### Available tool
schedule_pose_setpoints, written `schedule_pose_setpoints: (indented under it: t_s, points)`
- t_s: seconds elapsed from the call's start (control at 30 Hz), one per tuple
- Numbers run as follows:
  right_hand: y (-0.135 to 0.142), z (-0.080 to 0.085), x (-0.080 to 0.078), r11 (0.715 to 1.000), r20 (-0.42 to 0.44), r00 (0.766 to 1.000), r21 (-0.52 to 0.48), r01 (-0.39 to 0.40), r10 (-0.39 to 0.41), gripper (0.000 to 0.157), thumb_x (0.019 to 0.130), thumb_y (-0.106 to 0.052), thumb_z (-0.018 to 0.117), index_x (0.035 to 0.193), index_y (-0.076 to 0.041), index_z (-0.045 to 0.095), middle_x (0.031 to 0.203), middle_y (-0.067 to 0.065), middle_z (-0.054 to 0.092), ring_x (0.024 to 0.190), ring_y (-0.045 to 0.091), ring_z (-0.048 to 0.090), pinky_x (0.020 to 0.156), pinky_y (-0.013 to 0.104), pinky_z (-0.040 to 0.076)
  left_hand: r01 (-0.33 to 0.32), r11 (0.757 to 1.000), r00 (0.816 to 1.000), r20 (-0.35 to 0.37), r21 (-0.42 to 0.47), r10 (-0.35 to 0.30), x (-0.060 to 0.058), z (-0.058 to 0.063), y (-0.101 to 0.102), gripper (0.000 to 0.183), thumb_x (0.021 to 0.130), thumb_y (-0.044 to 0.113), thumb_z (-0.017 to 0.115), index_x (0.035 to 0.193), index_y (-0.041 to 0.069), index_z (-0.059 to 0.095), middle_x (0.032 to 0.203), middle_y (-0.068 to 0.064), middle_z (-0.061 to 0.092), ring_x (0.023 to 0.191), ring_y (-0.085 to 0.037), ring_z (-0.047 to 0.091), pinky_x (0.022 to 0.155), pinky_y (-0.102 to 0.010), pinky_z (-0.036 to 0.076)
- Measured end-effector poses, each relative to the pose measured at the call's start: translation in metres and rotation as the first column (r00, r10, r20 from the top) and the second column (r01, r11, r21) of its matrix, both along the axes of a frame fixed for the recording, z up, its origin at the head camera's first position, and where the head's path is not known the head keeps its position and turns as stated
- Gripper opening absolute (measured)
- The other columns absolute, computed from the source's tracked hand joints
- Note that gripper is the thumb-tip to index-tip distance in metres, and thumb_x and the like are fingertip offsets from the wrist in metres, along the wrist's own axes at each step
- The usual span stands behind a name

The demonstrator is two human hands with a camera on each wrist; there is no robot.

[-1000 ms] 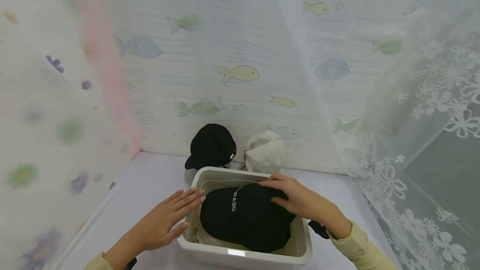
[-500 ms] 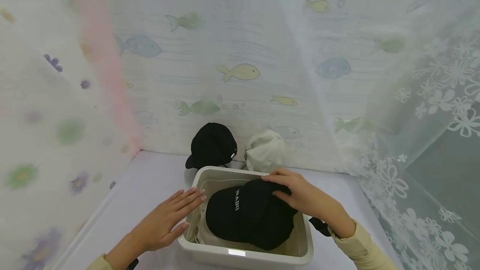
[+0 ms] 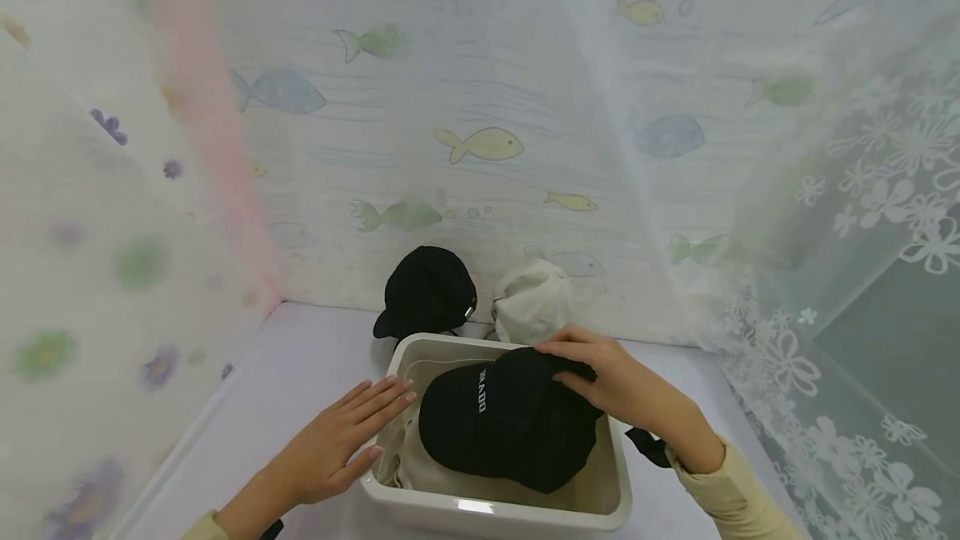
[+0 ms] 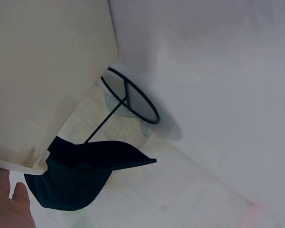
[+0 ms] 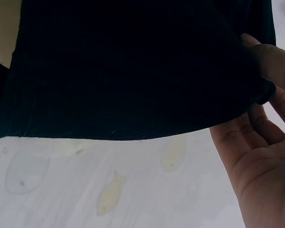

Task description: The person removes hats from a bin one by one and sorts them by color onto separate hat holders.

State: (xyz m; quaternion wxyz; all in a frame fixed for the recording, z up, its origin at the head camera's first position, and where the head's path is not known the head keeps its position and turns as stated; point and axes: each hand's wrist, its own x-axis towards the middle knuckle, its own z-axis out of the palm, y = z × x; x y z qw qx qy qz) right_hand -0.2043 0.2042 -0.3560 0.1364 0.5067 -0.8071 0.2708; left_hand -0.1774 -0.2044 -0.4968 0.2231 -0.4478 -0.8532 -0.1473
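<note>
Slips could happen, since the right hand (image 3: 611,377) pinches the black cap (image 3: 517,427) by just one edge, in or just above the bin (image 3: 547,517). The left hand (image 3: 330,446), straight-fingered, touches the bin's left side.

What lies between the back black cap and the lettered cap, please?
In the head view, the white bin's far rim stands between the back black cap and the lettered cap.

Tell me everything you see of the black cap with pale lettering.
The black, cloth-looking cap has a rounded crown, facing up, pale capital letters across its front and a curved brim pointing left. The right hand pinches its far right edge at the mouth of the off-white, glossy rectangular bin. Whether its underside touches anything is hidden.
</note>
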Motion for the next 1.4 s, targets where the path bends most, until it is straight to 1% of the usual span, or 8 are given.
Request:
schedule_pose_setpoints:
  t_s: [0.17,0.27,0.37,0.5,0.67,0.93,1.2,1.4]
  points:
    - [0.008,0.011,0.002,0.999,-0.031,0.999,-0.011,0.031,-0.032,0.056,0.076,0.02,0.077,0.128,0.001,0.066,0.114,0.007,0.065,0.095,0.015,0.063,0.077,0.022,0.054,0.009,1.0,1.0,-0.005,-0.003,-0.009,0.0,-0.001,0.003,0.068,0.092,0.023,0.06,0.157,0.01,0.04,0.161,-0.009,0.041,0.151,-0.027,0.034,0.128,-0.031,0.009]
    - [0.012,0.021,0.002,0.999,-0.064,0.997,-0.019,0.048,-0.049,0.058,0.075,0.021,0.077,0.127,0.0,0.067,0.114,0.008,0.065,0.096,0.017,0.064,0.078,0.021,0.054,0.007,1.0,1.0,-0.004,-0.003,-0.007,0.0,-0.001,0.004,0.068,0.093,0.023,0.061,0.157,0.01,0.04,0.161,-0.008,0.041,0.151,-0.027,0.033,0.128,-0.032,0.009]
    - [0.016,0.032,0.002,0.998,-0.096,0.994,-0.048,0.05,-0.054,0.058,0.073,0.022,0.077,0.126,0.001,0.067,0.112,0.008,0.066,0.096,0.019,0.065,0.081,0.019,0.054,0.026,0.999,1.0,-0.014,0.018,-0.026,0.0,-0.001,0.005,0.065,0.094,0.023,0.058,0.155,0.008,0.042,0.16,-0.009,0.042,0.15,-0.028,0.035,0.127,-0.033,0.01]
    - [0.022,0.051,0.001,0.994,-0.126,0.99,-0.094,0.056,-0.068,0.059,0.072,0.024,0.078,0.125,0.0,0.069,0.112,0.009,0.067,0.097,0.02,0.066,0.084,0.014,0.051,0.055,0.997,0.998,-0.036,0.046,-0.053,0.001,-0.003,0.005,0.058,0.099,0.023,0.052,0.153,0.004,0.045,0.159,-0.01,0.044,0.148,-0.03,0.037,0.127,-0.035,0.013]
    - [0.027,0.08,-0.005,0.991,-0.159,0.983,-0.107,0.078,-0.094,0.06,0.072,0.024,0.077,0.125,-0.001,0.07,0.113,0.01,0.067,0.097,0.019,0.065,0.086,0.012,0.049,0.063,0.996,0.997,-0.044,0.055,-0.06,0.001,-0.002,0.005,0.056,0.1,0.023,0.051,0.152,0.004,0.045,0.16,-0.009,0.042,0.147,-0.031,0.038,0.127,-0.036,0.015]
    - [0.01,0.121,-0.025,0.987,-0.216,0.967,-0.114,0.11,-0.132,0.054,0.075,0.022,0.076,0.125,0.0,0.07,0.111,0.01,0.068,0.096,0.019,0.065,0.085,0.013,0.047,0.064,0.996,0.997,-0.046,0.069,-0.06,-0.003,0.0,0.004,0.054,0.102,0.022,0.048,0.153,0.005,0.045,0.161,-0.007,0.041,0.145,-0.035,0.041,0.126,-0.037,0.017]
    - [-0.027,0.142,-0.056,0.985,-0.191,0.973,-0.135,0.102,-0.127,0.044,0.083,0.012,0.076,0.125,0.001,0.071,0.114,0.014,0.07,0.101,0.023,0.065,0.086,0.017,0.049,0.072,0.995,0.997,-0.045,0.074,-0.068,-0.004,0.0,0.002,0.052,0.104,0.024,0.044,0.153,0.005,0.046,0.159,-0.01,0.044,0.146,-0.034,0.041,0.126,-0.036,0.016]
    - [-0.052,0.155,-0.078,0.977,-0.165,0.974,-0.168,0.13,-0.158,0.039,0.088,0.008,0.074,0.126,0.0,0.071,0.116,0.016,0.069,0.105,0.026,0.065,0.09,0.038,0.057,0.068,0.995,0.997,-0.026,0.069,-0.066,-0.006,-0.001,0.004,0.054,0.103,0.023,0.047,0.153,0.006,0.045,0.16,-0.009,0.042,0.147,-0.033,0.038,0.127,-0.035,0.014]
